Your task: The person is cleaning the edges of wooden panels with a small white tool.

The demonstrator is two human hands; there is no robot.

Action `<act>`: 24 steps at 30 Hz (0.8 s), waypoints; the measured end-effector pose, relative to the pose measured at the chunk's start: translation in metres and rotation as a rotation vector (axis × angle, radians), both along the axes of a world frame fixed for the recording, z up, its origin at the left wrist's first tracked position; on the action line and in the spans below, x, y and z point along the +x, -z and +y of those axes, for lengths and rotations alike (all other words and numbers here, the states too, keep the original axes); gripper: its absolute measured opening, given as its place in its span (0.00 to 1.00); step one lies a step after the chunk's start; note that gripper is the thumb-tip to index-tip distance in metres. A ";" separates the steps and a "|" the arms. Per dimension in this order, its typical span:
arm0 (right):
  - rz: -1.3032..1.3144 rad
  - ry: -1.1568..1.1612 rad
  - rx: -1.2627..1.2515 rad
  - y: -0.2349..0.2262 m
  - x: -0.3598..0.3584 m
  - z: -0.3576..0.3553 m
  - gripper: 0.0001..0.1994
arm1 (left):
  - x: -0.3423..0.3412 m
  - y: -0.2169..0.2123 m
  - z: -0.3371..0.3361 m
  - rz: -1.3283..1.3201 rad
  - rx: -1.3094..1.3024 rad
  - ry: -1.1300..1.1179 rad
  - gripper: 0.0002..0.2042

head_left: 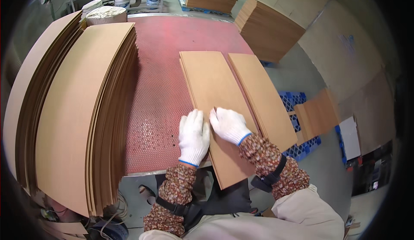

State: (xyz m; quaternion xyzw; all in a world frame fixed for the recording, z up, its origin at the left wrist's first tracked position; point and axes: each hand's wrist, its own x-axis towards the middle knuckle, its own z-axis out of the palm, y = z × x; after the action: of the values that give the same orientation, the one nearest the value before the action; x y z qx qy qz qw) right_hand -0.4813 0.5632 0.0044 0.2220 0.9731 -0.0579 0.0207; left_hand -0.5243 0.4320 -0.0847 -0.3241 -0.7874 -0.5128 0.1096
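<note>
Two low piles of thin tan wood panels lie side by side on the red mesh-patterned table (159, 37). Across the left edge of the nearer pile (211, 76) rests my left hand (193, 137), in a white glove with a blue cuff. Its fingers are stretched out. Just right of it, my right hand (230, 126), gloved the same way, is closed on top of that pile. A small dark sliver shows at its fingertips, too small to name. The second pile (258, 93) lies to the right, parallel, with a narrow gap between.
Two tall stacks of curved-looking panels (77, 89) fill the table's left side. Behind them sits a foil-topped round container (106, 15). More panel stacks (269, 31) stand beyond the table. A blue pallet (308, 151) with brown boards is on the floor at right.
</note>
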 end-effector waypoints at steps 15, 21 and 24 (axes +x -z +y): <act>-0.011 -0.034 -0.024 -0.002 0.244 -0.080 0.18 | 0.019 0.010 0.010 0.050 -0.020 0.082 0.14; -0.072 -0.225 0.023 0.022 0.306 -0.073 0.13 | 0.034 0.008 0.008 -0.003 0.024 0.156 0.10; 0.155 -0.111 0.102 0.000 0.299 -0.047 0.12 | 0.063 -0.009 -0.011 -0.031 -0.052 0.211 0.08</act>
State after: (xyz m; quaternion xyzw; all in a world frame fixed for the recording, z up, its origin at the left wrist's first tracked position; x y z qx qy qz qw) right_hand -0.1825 0.5159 0.0045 0.1635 0.9842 -0.0241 -0.0629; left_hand -0.4616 0.4206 -0.0759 -0.4000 -0.7636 -0.5057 0.0344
